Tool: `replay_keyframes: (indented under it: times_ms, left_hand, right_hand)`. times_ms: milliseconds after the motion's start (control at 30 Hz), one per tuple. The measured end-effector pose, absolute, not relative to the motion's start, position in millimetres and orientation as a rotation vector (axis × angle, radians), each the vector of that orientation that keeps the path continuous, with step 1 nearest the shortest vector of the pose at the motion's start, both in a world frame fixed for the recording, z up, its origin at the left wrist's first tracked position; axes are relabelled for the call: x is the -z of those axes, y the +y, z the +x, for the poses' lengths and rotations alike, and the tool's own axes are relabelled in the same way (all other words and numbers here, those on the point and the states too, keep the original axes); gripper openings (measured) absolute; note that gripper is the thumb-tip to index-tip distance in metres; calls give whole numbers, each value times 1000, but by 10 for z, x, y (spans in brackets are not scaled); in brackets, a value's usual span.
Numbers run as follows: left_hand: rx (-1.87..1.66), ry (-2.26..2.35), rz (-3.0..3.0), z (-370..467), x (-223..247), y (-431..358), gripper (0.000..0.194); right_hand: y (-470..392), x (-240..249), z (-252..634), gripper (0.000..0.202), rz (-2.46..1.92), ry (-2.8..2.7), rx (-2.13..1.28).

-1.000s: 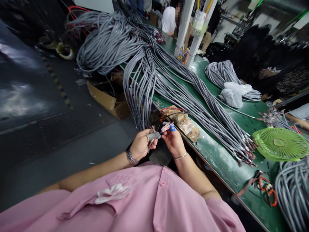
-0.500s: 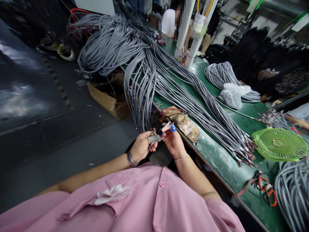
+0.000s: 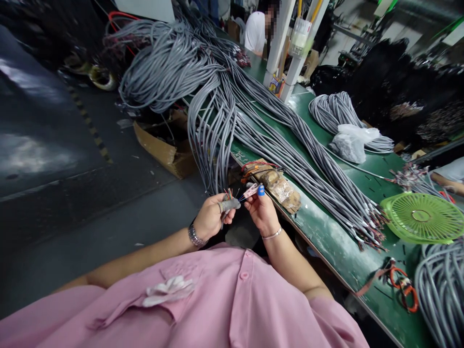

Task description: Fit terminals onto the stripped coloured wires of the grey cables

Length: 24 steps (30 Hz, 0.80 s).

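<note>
My left hand (image 3: 210, 220) is closed around the end of a grey cable (image 3: 230, 205). Thin coloured wires (image 3: 228, 195) fan out from that end, some upward and a few dark ones toward my right hand. Between the fingers of my right hand (image 3: 263, 212) is a small pinkish-white piece (image 3: 251, 191) with dark marks; its exact kind is unclear. The dark wires run up to this piece. A blue cover (image 3: 260, 190) sits on one right fingertip. Both hands are in front of my body, just off the bench edge.
Long bundles of grey cables (image 3: 286, 154) lie along the green bench (image 3: 348, 261). A taped wooden block (image 3: 284, 193) sits at the near edge. To the right are a green fan (image 3: 420, 217) and orange-handled scissors (image 3: 402, 287). Below stands a cardboard box (image 3: 159, 150). Another person (image 3: 254, 31) is behind.
My hands have drawn slightly apart, so dark wires now show between the cable end and the pinkish-white piece. That piece has turned, and its dark marks are visible.
</note>
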<state>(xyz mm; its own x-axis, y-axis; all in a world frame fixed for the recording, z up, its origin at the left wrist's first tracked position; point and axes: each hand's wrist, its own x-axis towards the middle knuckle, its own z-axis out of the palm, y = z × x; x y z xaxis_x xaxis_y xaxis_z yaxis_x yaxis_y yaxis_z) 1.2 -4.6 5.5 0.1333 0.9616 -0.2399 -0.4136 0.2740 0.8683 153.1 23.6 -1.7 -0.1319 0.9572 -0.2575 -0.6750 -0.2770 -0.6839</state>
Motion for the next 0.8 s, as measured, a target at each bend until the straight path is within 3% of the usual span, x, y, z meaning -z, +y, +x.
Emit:
replay_keyframes:
  times_ms: [267,533,800]
  left_hand:
    - [-1055,972,735,54,40,3,15]
    - [-1075,982,765,-8,15,-97,14]
    - [-1166,976,766,-35,-75,-163,16]
  right_hand:
    - [243,25,1506,30,-796,-484,-1675]
    - [238,-22,1552,43,-818,-492,-1805]
    - [181,-41,1555,33,-860,-599,-1677]
